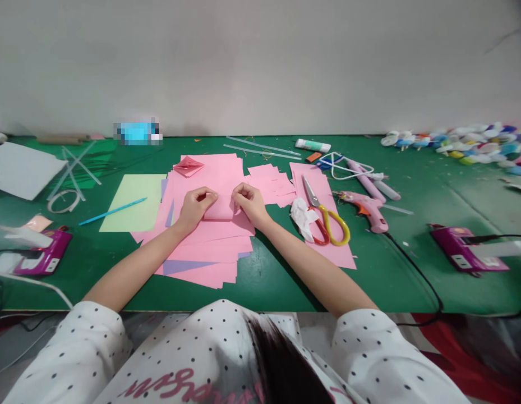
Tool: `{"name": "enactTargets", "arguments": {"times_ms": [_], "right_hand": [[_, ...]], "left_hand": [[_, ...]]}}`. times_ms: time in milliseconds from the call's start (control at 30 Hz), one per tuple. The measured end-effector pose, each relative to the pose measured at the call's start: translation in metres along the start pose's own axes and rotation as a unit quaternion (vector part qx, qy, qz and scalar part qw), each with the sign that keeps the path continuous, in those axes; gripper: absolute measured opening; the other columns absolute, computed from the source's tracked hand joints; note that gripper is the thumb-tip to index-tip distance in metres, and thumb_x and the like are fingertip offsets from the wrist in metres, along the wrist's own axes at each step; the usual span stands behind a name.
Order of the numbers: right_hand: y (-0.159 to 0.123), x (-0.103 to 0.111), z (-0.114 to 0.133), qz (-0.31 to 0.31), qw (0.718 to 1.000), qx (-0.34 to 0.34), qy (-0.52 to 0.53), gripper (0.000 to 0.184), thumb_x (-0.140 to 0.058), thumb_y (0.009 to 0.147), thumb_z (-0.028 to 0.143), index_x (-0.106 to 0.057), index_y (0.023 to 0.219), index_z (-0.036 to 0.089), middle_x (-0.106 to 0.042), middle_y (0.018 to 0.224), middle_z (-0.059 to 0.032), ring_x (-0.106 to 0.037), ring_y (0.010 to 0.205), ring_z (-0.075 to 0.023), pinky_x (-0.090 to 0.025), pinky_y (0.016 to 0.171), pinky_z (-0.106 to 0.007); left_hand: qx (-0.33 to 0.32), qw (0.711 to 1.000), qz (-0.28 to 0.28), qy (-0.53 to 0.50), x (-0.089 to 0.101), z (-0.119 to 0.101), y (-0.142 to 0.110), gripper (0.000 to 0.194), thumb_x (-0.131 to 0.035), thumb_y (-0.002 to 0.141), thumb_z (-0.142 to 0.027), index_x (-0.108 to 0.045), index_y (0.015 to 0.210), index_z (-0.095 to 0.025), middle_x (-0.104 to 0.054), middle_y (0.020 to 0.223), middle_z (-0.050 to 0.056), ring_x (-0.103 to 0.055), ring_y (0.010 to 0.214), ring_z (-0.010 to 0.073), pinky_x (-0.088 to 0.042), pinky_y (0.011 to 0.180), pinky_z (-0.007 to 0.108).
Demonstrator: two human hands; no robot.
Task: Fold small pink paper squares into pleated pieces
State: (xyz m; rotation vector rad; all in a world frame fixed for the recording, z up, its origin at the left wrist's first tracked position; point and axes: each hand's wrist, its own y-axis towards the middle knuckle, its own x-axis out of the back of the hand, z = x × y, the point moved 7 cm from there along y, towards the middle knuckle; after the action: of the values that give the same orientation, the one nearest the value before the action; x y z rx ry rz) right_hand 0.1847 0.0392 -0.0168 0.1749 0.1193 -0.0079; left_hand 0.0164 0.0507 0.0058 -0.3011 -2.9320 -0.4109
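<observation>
A small folded piece of pink paper (219, 210) lies between my hands over a stack of pink sheets (210, 248). My left hand (198, 205) pinches its left side, thumb and fingers together. On the other side, my right hand (249, 203) grips the right edge the same way. Above my left hand, a folded pink paper shape (188, 166) rests on the stack. Smaller cut pink pieces (271, 185) are spread to the right of my right hand. Purple sheets (187, 267) show between the pink ones.
Scissors (338, 227), a crumpled white tissue (303, 217) and a pink glue gun (365, 209) lie at right. A blue pencil (113, 211) crosses a pale green sheet (128, 193) at left. Purple power strips (466, 249) stand at both sides. Colourful pieces (474, 143) sit far right.
</observation>
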Motion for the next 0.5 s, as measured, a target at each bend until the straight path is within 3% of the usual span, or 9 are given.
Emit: {"name": "enactTargets", "arguments": {"times_ms": [167,300,500], "right_hand": [[0.004,0.012,-0.008,-0.064,0.996,-0.016,0.063,0.016,-0.067,0.074,0.032,-0.056,0.068,0.022,-0.052,0.054,0.0053,-0.047,0.048,-0.0087,-0.038,0.048,-0.023],[0.004,-0.002,-0.002,0.009,0.999,-0.006,0.037,0.029,-0.071,0.077,0.048,-0.061,0.076,0.021,-0.056,0.062,0.0032,-0.047,0.050,-0.0093,-0.041,0.049,-0.025],[-0.002,-0.014,-0.002,0.085,0.996,-0.017,-0.017,0.043,-0.072,0.076,0.061,-0.058,0.071,0.021,-0.051,0.059,0.0041,-0.046,0.053,-0.0105,-0.040,0.051,-0.026]], "left_hand": [[0.033,0.996,-0.058,-0.062,0.011,0.011,0.005,0.017,-0.069,0.077,-0.031,-0.064,0.069,-0.017,-0.063,0.072,0.000,-0.056,0.072,0.0143,-0.044,0.071,0.027],[0.026,0.997,-0.013,-0.067,0.005,0.010,0.005,0.019,-0.071,0.079,-0.036,-0.068,0.075,-0.017,-0.063,0.074,0.000,-0.055,0.072,0.0142,-0.043,0.070,0.027],[0.005,0.999,0.020,-0.028,0.000,0.002,0.003,0.016,-0.069,0.080,-0.034,-0.069,0.082,-0.017,-0.067,0.082,0.002,-0.059,0.081,0.0161,-0.045,0.077,0.028]]}}
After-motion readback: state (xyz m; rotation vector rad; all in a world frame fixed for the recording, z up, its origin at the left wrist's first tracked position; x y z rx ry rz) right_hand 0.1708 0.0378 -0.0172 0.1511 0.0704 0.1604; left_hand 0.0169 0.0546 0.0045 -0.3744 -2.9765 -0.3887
